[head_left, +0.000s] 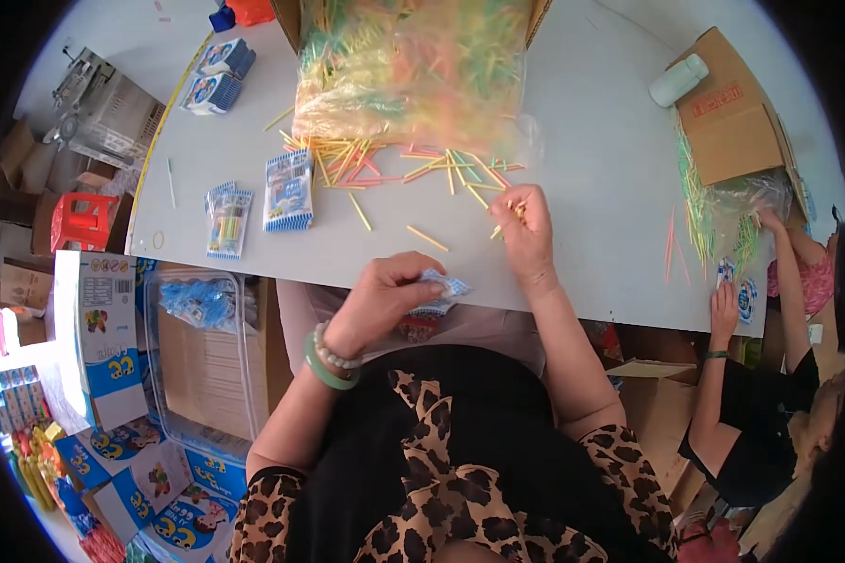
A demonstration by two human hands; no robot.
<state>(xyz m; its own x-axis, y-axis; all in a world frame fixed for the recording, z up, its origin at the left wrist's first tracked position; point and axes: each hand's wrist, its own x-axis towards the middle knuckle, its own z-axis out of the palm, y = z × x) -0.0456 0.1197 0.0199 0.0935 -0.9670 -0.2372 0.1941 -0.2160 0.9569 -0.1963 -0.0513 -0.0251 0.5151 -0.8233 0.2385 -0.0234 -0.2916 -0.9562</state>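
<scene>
My left hand (pixel 391 293) is closed on a small blue-and-white plastic packet (pixel 449 285) at the table's near edge. To its right, my right hand (pixel 530 233) has its fingers curled around several short, thin yellowish sticks (pixel 519 208). Just beyond both hands lie loose yellow, pink and green sticks (pixel 347 159), spilling from a large clear plastic bag (pixel 408 84) full of them. One yellow stick (pixel 428 237) lies alone between my hands. A plump blue-and-white packet (pixel 289 190) and a packet with sticks showing inside (pixel 228 223) rest on the left.
Two stacks of blue packets (pixel 218 77) stand at the far left of the grey table (pixel 591 188). A clear bin (pixel 202 357) and printed cartons (pixel 113 347) are below left. At right, a co-worker's hands (pixel 725 305) work near a cardboard box (pixel 734 113), green sticks and a white bottle (pixel 679 81).
</scene>
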